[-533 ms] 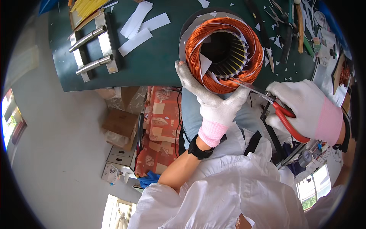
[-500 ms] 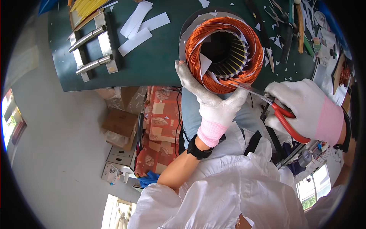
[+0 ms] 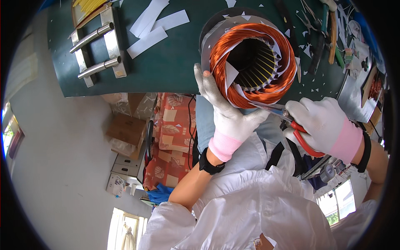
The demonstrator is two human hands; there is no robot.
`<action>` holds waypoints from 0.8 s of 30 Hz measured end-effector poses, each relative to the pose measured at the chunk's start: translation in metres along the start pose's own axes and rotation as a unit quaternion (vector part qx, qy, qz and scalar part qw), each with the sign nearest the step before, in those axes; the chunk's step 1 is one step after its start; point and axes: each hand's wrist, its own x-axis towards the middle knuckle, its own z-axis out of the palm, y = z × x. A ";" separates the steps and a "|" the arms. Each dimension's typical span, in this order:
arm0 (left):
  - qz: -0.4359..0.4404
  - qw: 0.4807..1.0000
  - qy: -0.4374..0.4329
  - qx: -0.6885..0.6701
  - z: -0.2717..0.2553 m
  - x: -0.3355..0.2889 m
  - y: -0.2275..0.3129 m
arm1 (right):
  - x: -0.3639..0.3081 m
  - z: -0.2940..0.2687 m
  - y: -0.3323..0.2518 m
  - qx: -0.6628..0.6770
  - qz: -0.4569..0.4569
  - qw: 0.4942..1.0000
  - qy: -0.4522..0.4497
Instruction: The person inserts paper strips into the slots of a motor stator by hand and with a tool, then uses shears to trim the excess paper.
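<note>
A motor stator with orange copper windings stands at the table's near edge, its round bore facing up. White insulating paper shows between the coils, and one paper flap sticks into the bore on the left. My left hand, in a white glove with a pink cuff, grips the stator's near left side with thumb and fingers spread around it. In my gloved right hand are red-handled scissors. Their blades reach left to the near rim of the windings, where the tips are partly hidden.
White paper strips lie left of the stator, beside a metal stand with two rods. Paper scraps, pliers and a wooden-handled tool lie to the right. A red patterned chair stands below the table edge.
The scissors and my right hand have moved slightly left and down, with the blades now lying flatter along the near rim. The whole view has shifted a little.
</note>
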 end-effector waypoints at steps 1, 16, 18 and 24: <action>-0.006 1.000 0.017 0.004 0.003 -0.001 -0.001 | 0.002 -0.001 -0.002 -0.005 0.005 1.000 -0.011; -0.002 0.998 0.057 0.037 0.010 -0.006 0.003 | 0.019 -0.006 -0.004 0.358 0.080 0.927 -0.083; -0.036 0.997 0.064 0.031 0.011 -0.006 0.002 | 0.020 -0.006 -0.004 0.356 0.070 0.928 -0.082; -0.026 0.996 0.061 0.052 0.011 -0.006 0.001 | 0.016 -0.009 -0.008 0.330 0.081 0.939 -0.059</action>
